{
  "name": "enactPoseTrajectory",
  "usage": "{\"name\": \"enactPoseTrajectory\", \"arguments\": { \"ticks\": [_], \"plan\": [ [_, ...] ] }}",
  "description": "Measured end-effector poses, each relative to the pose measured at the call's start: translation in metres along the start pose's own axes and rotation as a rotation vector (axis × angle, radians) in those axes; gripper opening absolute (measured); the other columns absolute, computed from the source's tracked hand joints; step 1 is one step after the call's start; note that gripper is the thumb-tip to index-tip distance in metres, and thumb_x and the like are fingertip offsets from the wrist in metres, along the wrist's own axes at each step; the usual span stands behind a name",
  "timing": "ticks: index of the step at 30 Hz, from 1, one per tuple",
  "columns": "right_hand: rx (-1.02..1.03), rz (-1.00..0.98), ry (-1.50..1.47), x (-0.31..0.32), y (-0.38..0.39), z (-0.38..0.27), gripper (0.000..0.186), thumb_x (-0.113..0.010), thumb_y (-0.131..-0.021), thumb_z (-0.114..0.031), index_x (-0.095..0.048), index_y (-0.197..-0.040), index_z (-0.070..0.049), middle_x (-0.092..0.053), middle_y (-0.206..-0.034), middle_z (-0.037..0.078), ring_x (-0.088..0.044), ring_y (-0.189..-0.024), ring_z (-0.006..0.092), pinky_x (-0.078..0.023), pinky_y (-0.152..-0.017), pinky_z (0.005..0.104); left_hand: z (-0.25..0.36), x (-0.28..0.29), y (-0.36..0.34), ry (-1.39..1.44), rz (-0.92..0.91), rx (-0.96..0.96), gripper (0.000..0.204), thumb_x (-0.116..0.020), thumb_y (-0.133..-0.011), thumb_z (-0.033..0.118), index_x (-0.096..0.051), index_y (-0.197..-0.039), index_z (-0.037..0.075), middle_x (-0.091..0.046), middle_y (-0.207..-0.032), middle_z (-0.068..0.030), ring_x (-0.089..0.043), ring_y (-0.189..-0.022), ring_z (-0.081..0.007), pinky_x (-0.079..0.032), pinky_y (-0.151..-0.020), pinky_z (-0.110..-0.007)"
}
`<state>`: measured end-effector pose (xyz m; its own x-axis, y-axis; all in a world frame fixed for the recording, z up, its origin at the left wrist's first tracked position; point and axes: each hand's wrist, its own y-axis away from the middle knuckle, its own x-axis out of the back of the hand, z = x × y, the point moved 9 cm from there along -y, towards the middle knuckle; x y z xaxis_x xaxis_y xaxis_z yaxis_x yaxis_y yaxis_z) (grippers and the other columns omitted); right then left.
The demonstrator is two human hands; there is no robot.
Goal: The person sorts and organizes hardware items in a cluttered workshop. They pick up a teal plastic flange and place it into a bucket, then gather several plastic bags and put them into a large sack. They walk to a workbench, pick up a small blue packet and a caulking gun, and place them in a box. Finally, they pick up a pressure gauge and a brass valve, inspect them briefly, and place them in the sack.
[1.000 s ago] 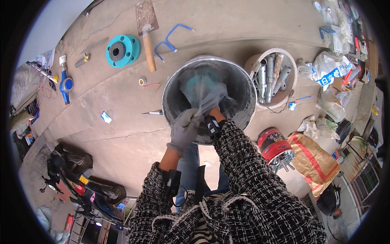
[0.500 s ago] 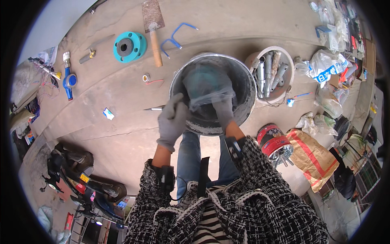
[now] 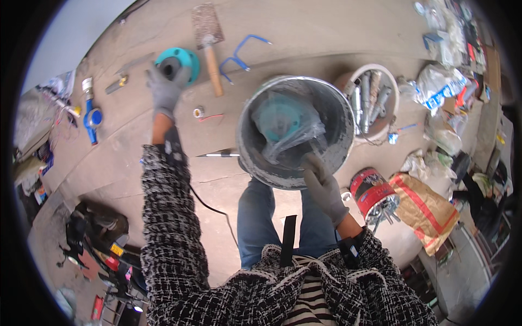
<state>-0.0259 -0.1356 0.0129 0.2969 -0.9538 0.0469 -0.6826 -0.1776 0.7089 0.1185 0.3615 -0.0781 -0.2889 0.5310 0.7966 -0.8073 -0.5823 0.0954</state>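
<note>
A white bag [image 3: 433, 80] bears blue lettering [image 3: 443, 98], the left hand [image 3: 165, 91] spreads over the teal flange [image 3: 191, 61], bore axis upright, and whether the right hand [image 3: 323, 190] at the bucket [image 3: 338, 122] pinches anything I cannot tell.

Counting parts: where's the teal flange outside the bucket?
Upper left in the head view, the flange lies partly behind the left hand, left of the trowel.

Teal flange [image 3: 186, 58], black-and-white flecked jacket [image 3: 172, 217]

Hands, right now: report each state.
Left hand: open, at the teal flange on the floor; contact unclear.
Right hand: curled at the bucket; whether holding anything cannot be told.
</note>
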Motion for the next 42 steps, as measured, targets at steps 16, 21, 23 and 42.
{"name": "enactPoseTrajectory", "arguments": {
  "ticks": [16,21,23,42],
  "plan": [
    [0.016,-0.006,0.084,-0.010,0.008,0.015,0.039,-0.059,-0.096,-0.006,-0.052,-0.133,0.003,-0.067,-0.106,0.007,-0.061,-0.092,0.0087,-0.050,-0.078,0.0238,-0.049,-0.034,0.035,0.986,-0.138,0.406,0.032,-0.076,-0.085,0.032,-0.064,-0.102,0.008,-0.064,-0.086,-0.0016,-0.057,-0.064,-0.0103,-0.043,-0.052,-0.026],
    [0.025,-0.070,0.105,-0.019,0.008,0.004,0.040,-0.060,-0.096,-0.006,-0.052,-0.134,0.003,-0.066,-0.103,0.005,-0.058,-0.087,0.0067,-0.049,-0.073,0.0219,-0.050,-0.022,0.088,0.859,-0.092,0.382,0.026,-0.069,-0.089,0.024,-0.067,-0.105,0.004,-0.065,-0.096,-0.0039,-0.061,-0.081,-0.0141,-0.049,-0.064,-0.031],
    [0.051,-0.127,0.139,-0.028,0.008,-0.005,0.043,-0.060,-0.095,-0.006,-0.051,-0.136,0.002,-0.066,-0.103,0.005,-0.059,-0.086,0.0070,-0.049,-0.073,0.0219,-0.041,-0.009,0.125,1.021,-0.074,0.374,0.028,-0.067,-0.090,0.023,-0.067,-0.108,0.002,-0.065,-0.101,-0.0039,-0.062,-0.088,-0.0149,-0.050,-0.073,-0.031],
    [0.024,-0.386,0.041,-0.012,0.055,-0.085,0.082,-0.066,-0.087,-0.014,-0.020,-0.153,0.000,-0.045,-0.139,0.016,-0.046,-0.128,0.0205,-0.044,-0.103,0.0336,0.192,0.023,0.370,0.704,-0.732,0.425,0.063,-0.075,-0.076,0.018,-0.044,-0.126,-0.004,-0.061,-0.112,-0.0144,-0.061,-0.101,-0.0210,-0.052,-0.086,-0.035]
  ]
}}
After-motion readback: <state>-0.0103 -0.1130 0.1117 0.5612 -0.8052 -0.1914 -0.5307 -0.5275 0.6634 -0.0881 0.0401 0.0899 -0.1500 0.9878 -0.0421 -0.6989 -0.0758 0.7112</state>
